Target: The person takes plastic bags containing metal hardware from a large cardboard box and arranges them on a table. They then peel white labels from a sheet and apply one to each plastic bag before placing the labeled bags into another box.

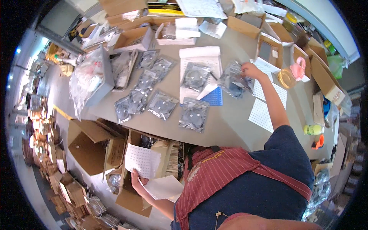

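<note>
My left hand [138,179], low beside the open boxes, is closed on a white label sheet [142,159] printed with rows of small marks. A plain white paper [163,188] hangs beside it. My right hand [251,71] reaches across the table, fingers closed on the upper edge of a clear plastic bag [234,82] with dark grey contents. Several similar bags with dark round parts lie to its left, one bag [196,76] on a white notepad [200,53] and another bag [194,115] near the table's front edge. A pen [213,76] rests by the notepad.
More label sheets [262,112] lie right of the bags, near a jar with a pink lid [297,69]. Small cardboard boxes [245,26] line the back. A grey bin [102,82] stands at left; open cartons [86,147] sit below the table. A yellow-green bottle [313,129] stands right.
</note>
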